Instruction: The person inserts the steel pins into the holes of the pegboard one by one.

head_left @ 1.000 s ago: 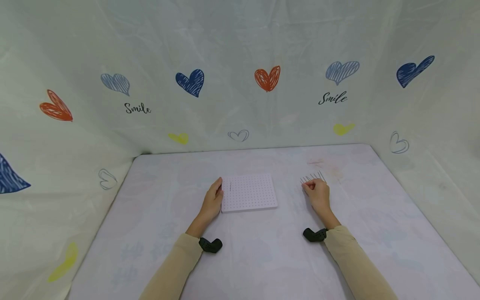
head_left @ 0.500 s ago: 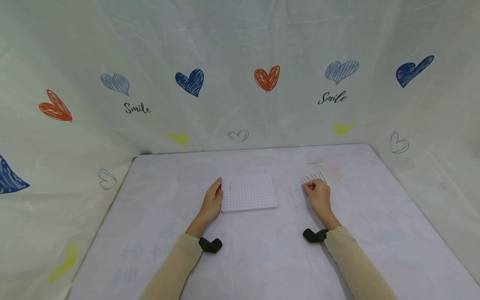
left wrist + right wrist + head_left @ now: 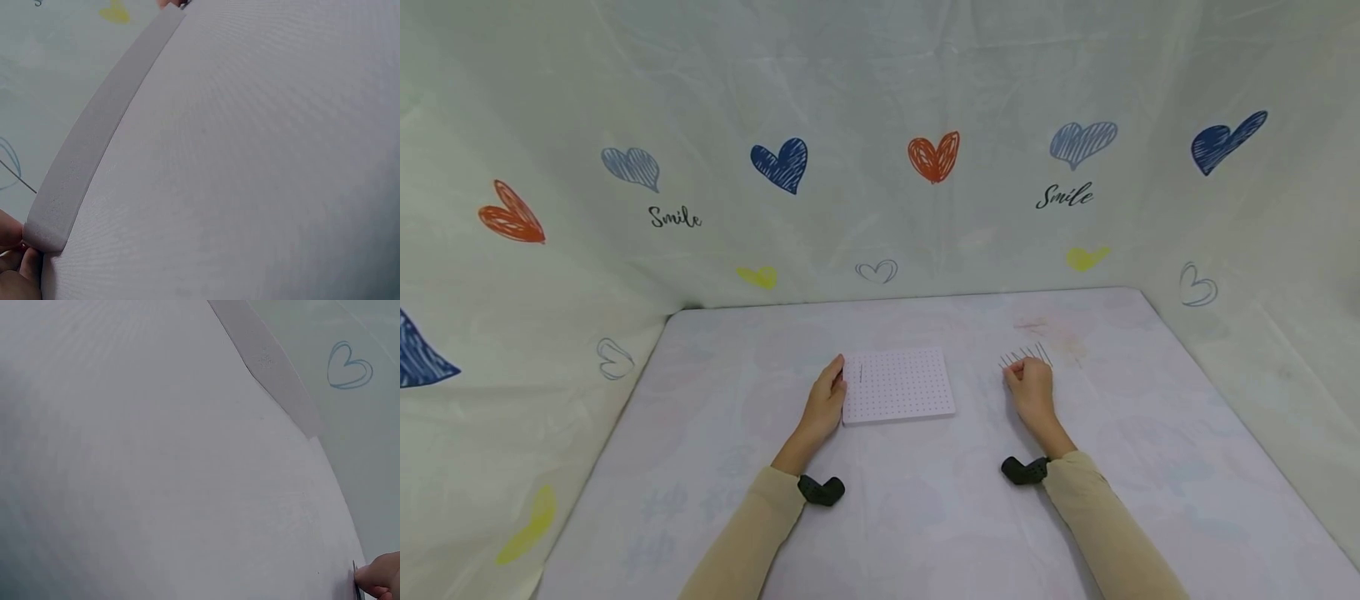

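Observation:
A white pegboard (image 3: 898,387) with rows of small holes rests on the table, and one thin dark pin (image 3: 861,372) stands near its left side. My left hand (image 3: 824,404) grips the board's left edge between thumb and fingers. In the left wrist view the board's edge (image 3: 94,131) shows with fingers at its near corner. To the right, several thin dark pins (image 3: 1032,352) stand in a slanting row, their lower ends hidden behind my right hand (image 3: 1032,392). That hand's thumb and index finger pinch together at the row's left end; a thin dark pin (image 3: 355,575) shows against the fingertip in the right wrist view.
A pale patterned cloth covers the table (image 3: 917,517). Faint reddish marks (image 3: 1067,342) lie on it behind the pins. A hanging curtain (image 3: 850,225) with printed hearts encloses the back and sides. Each wrist wears a black camera mount (image 3: 822,490).
My right hand and forearm have shifted slightly left, with the fingertips still at the row's left end. The left hand and the pegboard have stayed in place.

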Motion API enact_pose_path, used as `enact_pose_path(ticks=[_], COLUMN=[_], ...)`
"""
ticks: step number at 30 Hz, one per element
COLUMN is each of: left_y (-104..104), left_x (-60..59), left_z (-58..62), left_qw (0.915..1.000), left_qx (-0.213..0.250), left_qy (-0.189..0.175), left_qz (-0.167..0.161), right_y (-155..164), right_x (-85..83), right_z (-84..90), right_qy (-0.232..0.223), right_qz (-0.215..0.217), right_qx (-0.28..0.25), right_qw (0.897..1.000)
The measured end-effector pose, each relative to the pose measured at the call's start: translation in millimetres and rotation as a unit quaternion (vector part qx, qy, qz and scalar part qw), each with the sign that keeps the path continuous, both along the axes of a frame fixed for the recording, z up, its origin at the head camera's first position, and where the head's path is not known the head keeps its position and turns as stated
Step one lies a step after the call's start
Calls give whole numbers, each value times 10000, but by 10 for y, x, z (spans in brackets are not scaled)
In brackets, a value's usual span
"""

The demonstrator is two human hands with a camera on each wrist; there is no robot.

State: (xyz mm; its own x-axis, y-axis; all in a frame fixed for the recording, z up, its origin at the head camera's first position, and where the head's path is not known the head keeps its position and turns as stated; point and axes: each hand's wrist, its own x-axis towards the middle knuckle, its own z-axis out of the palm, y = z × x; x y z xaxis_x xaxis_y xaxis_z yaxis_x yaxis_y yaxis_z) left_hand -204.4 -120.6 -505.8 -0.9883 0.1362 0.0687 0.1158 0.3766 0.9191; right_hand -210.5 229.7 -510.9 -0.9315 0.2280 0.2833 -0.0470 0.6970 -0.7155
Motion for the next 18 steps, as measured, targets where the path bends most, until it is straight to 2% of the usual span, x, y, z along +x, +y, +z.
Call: enact_pose_path(ticks=[11,18], left_y=[-2,4], left_x=[-3,8], left_z=[-7,10], left_qw=[10000,9999], left_qx=[19,68], left_qy=[9,63], left_qz=[-32,-45], right_y=[12,-6], right_x=[81,60], right_z=[68,44], right_qy=[-55,-47], right_qz=[-203,-15], right_qx=[-52,-17], right_qw=[9998,10000])
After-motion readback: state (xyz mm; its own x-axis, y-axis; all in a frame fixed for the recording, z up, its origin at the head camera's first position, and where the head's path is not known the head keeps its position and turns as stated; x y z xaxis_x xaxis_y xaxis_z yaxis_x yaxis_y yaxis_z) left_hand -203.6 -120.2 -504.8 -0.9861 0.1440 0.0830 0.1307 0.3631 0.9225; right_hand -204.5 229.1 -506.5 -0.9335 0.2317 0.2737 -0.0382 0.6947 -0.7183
